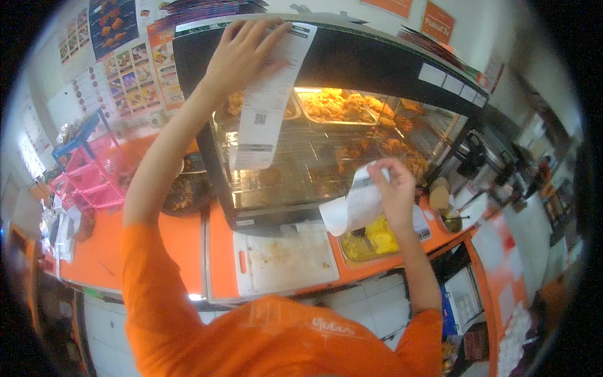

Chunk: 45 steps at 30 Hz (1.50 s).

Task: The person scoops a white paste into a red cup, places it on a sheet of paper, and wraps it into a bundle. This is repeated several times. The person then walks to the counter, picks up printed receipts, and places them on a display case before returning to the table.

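Note:
My left hand (252,54) is raised to the top edge of a glass-fronted food warmer (330,61). Its fingers and thumb hold the upper end of a long printed paper receipt (268,113), which hangs down over the dark panel and the glass. Lower and to the right, my right hand (395,188) pinches a second paper slip (360,207), whose lower end curls. Behind the glass, fried chicken (344,106) fills a lit metal tray, with more pieces on the right. Under the right hand's slip is a metal tray of yellow food (372,242) with a dark utensil in it.
A stained white cutting board (287,264) lies on the orange counter (141,254) before the warmer. Left of it are a dark pan (188,193) and a pink plastic rack (92,174). A metal bowl (450,221) stands at right. Egg trays (513,337) are at lower right.

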Tool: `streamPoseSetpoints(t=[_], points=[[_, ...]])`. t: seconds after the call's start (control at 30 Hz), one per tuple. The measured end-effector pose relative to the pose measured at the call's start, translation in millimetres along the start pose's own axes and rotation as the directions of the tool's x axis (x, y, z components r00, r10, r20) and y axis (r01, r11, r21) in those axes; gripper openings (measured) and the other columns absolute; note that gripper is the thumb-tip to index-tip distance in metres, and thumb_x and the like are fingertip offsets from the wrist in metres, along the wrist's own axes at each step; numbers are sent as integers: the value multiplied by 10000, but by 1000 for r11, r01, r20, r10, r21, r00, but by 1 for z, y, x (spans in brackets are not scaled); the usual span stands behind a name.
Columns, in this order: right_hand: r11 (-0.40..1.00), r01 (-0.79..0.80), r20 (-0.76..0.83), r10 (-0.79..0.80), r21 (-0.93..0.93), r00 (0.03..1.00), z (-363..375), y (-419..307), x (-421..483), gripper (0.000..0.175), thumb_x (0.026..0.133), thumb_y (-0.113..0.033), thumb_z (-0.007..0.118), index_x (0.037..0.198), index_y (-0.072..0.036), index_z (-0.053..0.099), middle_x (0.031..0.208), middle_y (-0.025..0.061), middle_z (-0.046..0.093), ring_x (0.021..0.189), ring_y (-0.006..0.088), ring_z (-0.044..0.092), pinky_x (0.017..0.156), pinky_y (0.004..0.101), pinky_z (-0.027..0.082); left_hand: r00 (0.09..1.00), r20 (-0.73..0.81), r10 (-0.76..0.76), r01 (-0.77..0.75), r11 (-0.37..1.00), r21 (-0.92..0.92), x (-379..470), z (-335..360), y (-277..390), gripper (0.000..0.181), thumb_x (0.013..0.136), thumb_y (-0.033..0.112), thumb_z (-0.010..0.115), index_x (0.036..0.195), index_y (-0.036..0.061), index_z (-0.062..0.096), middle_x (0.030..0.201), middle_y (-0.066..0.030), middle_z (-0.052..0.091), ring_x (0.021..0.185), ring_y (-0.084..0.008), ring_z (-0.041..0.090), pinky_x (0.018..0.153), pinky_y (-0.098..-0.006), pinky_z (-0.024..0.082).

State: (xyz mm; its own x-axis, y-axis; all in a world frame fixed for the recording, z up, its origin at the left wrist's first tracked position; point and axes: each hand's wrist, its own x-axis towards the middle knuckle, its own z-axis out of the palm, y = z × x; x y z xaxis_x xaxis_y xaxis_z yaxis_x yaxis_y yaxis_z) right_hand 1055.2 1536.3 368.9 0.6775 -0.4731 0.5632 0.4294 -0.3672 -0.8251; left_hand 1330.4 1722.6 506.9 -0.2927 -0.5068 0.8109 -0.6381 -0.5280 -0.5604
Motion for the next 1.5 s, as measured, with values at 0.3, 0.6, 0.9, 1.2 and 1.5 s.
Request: streamPoseSetpoints(t=[0.3, 0.6, 0.9, 1.2, 1.5], points=[[830, 545, 54, -554, 119, 831, 46, -63, 152, 291, 802, -39, 687, 1079, -34, 600, 1022, 97, 633, 946, 189, 625, 837, 281, 487, 994, 56, -92, 92, 996, -7, 13, -14, 8, 729, 721, 541, 654, 1288, 119, 474, 1198, -91, 508, 1137, -292, 459, 940, -454, 348], [99, 649, 198, -908, -754, 369, 66, -35, 213, 272, 774, -276, 699, 1029, -184, 672, 1308, 112, 455, 1159, 354, 439, 968, 470, 347, 995, -30, -98, 98, 995, 7, 26, -11, 13, 633, 679, 523, 692, 1150, 118, 571, 1092, -47, 531, 1036, -236, 481, 869, -422, 371], [13, 683, 306, -888, -730, 344, 65, -18, 222, 411, 798, -198, 677, 1188, -119, 576, 1100, 65, 560, 1054, 265, 515, 909, 424, 369, 994, -69, -85, 83, 996, -36, 24, -6, 11, 641, 676, 567, 666, 1112, 102, 597, 1052, -35, 558, 1009, -227, 521, 867, -403, 375], [9, 693, 333, -872, -721, 358, 67, -25, 226, 439, 838, -298, 612, 1216, -98, 514, 1128, 108, 532, 1071, 303, 486, 917, 450, 361, 991, -101, -88, 90, 996, 14, 20, 3, 4, 357, 875, 360, 539, 1161, 154, 592, 1133, -26, 567, 1040, -247, 520, 867, -402, 407], [13, 686, 309, -887, -727, 343, 69, -32, 229, 184, 863, -214, 599, 983, -78, 630, 990, 62, 598, 932, 247, 543, 819, 372, 408, 983, -89, -161, 163, 987, 12, 27, -4, 13, 276, 882, 290, 539, 1097, 134, 612, 1089, -47, 557, 1019, -256, 511, 846, -393, 411]])
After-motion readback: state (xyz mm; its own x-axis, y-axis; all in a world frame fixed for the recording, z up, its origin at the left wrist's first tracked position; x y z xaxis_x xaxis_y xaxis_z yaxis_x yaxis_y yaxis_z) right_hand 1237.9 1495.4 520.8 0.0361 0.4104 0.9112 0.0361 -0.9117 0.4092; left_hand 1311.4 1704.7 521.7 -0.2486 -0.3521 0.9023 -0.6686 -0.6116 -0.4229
